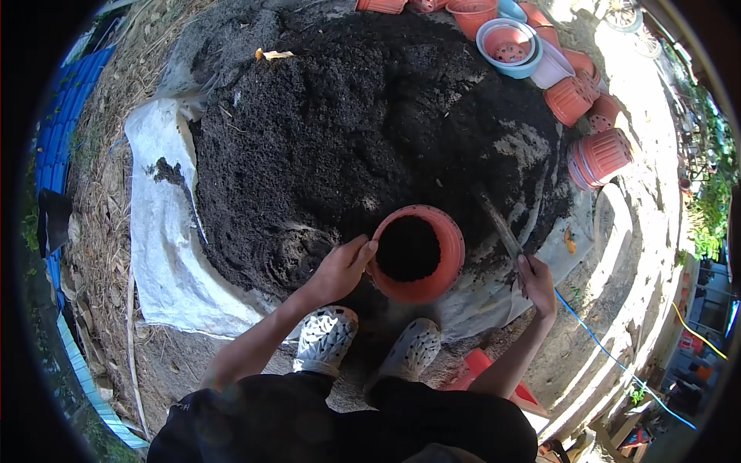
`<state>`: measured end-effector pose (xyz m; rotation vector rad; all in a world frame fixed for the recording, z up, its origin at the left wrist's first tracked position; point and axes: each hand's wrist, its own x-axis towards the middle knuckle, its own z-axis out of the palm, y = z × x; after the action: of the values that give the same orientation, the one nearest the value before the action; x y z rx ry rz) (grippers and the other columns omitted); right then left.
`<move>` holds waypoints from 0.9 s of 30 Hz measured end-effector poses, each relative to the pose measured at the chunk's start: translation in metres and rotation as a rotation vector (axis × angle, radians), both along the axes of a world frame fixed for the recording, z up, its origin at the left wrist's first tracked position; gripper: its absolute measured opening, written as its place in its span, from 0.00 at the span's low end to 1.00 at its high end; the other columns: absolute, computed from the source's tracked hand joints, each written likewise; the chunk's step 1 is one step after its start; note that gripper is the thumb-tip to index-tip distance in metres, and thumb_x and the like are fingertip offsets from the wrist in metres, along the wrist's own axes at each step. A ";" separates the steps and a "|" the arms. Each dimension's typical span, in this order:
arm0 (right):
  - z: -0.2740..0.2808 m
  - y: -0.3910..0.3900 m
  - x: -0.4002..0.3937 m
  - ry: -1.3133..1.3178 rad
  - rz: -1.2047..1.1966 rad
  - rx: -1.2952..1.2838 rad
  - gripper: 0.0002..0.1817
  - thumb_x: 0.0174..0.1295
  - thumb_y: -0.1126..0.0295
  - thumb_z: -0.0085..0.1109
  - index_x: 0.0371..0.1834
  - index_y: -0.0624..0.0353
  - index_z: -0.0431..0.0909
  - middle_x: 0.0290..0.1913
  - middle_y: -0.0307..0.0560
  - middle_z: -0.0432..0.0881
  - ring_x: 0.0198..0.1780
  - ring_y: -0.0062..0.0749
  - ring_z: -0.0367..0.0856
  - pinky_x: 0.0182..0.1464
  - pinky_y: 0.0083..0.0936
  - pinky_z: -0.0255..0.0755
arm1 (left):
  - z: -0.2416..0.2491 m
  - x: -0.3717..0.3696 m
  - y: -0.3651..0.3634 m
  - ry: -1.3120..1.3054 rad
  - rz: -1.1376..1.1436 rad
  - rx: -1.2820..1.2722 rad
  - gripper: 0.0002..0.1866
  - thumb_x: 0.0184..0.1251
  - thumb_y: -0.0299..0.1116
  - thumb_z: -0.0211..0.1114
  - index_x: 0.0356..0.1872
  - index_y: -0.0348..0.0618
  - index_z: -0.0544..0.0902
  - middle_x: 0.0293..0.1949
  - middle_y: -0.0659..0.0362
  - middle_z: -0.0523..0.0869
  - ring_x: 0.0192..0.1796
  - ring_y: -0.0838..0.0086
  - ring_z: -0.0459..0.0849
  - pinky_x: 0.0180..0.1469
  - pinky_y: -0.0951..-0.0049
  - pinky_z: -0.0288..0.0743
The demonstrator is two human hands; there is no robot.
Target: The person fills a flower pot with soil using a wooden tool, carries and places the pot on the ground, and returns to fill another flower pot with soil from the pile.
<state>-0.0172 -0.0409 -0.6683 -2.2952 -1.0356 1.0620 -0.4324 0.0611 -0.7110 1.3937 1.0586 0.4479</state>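
An orange-red plastic plant pot (449, 272) stands upright near my feet, with dark soil (407, 247) inside. My left hand (340, 270) pinches the left side of its rim between thumb and fingers. Right of the pot, my right hand (536, 284) is closed around the near end of a long, narrow greyish tool (502, 225). The tool's far end points up and left to the dark soil heap (332, 131); its exact kind I cannot make out. The tool and the pot are apart.
The heap lies on a white sheet (158, 255). Several empty pots, mostly orange with a blue-rimmed one (532, 65), lie along the upper right. My white clogs (417, 347) stand at the near edge. A red container (475, 363) and a blue cord (598, 343) are at lower right.
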 end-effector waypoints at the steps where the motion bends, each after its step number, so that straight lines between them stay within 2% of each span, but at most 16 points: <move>1: -0.002 0.000 0.003 0.006 0.020 -0.048 0.24 0.77 0.54 0.57 0.26 0.60 0.76 0.15 0.36 0.73 0.13 0.18 0.68 0.17 0.23 0.60 | 0.001 0.000 -0.001 0.013 -0.007 0.002 0.22 0.86 0.45 0.48 0.38 0.36 0.78 0.30 0.49 0.86 0.38 0.56 0.90 0.43 0.61 0.81; 5: -0.011 0.008 0.003 0.046 0.130 -0.155 0.25 0.77 0.52 0.57 0.25 0.60 0.76 0.15 0.37 0.73 0.12 0.18 0.67 0.17 0.23 0.59 | 0.003 0.000 -0.001 0.030 -0.013 0.001 0.21 0.87 0.45 0.48 0.39 0.36 0.77 0.30 0.48 0.87 0.39 0.55 0.90 0.43 0.60 0.81; 8: -0.021 0.015 -0.004 0.052 0.108 -0.173 0.25 0.77 0.53 0.57 0.24 0.59 0.75 0.14 0.36 0.72 0.12 0.18 0.67 0.16 0.23 0.58 | 0.006 0.001 -0.001 0.035 -0.013 -0.001 0.21 0.87 0.45 0.48 0.39 0.36 0.77 0.30 0.49 0.87 0.39 0.55 0.90 0.44 0.60 0.81; 14: -0.028 0.030 -0.013 0.182 0.154 -0.125 0.25 0.79 0.54 0.55 0.24 0.59 0.74 0.14 0.34 0.70 0.12 0.18 0.65 0.16 0.24 0.58 | 0.004 0.000 -0.001 0.062 -0.020 -0.005 0.21 0.87 0.45 0.48 0.39 0.36 0.77 0.31 0.48 0.86 0.39 0.54 0.89 0.44 0.60 0.80; 18: -0.042 0.054 -0.025 0.177 0.200 -0.144 0.26 0.79 0.53 0.54 0.25 0.61 0.75 0.14 0.35 0.70 0.11 0.18 0.65 0.16 0.24 0.57 | 0.005 0.001 -0.001 0.050 -0.017 -0.005 0.21 0.87 0.44 0.48 0.40 0.36 0.77 0.31 0.48 0.86 0.39 0.53 0.89 0.43 0.59 0.79; 20: -0.057 0.072 -0.034 0.209 0.264 -0.083 0.26 0.79 0.53 0.53 0.26 0.62 0.76 0.13 0.36 0.69 0.11 0.19 0.65 0.16 0.25 0.58 | 0.002 0.000 -0.002 0.033 -0.012 -0.039 0.21 0.88 0.42 0.47 0.41 0.34 0.78 0.30 0.55 0.80 0.36 0.73 0.80 0.44 0.67 0.75; 27: -0.061 0.121 -0.068 0.231 0.292 -0.032 0.26 0.79 0.53 0.53 0.27 0.63 0.78 0.14 0.37 0.71 0.11 0.20 0.67 0.16 0.26 0.60 | 0.003 0.001 -0.003 0.021 -0.002 -0.040 0.21 0.88 0.42 0.47 0.41 0.34 0.78 0.31 0.55 0.81 0.37 0.74 0.80 0.44 0.67 0.75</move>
<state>-0.0849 0.0797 -0.7296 -2.0239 -1.2885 1.4288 -0.4314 0.0585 -0.7083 1.3667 1.0778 0.4097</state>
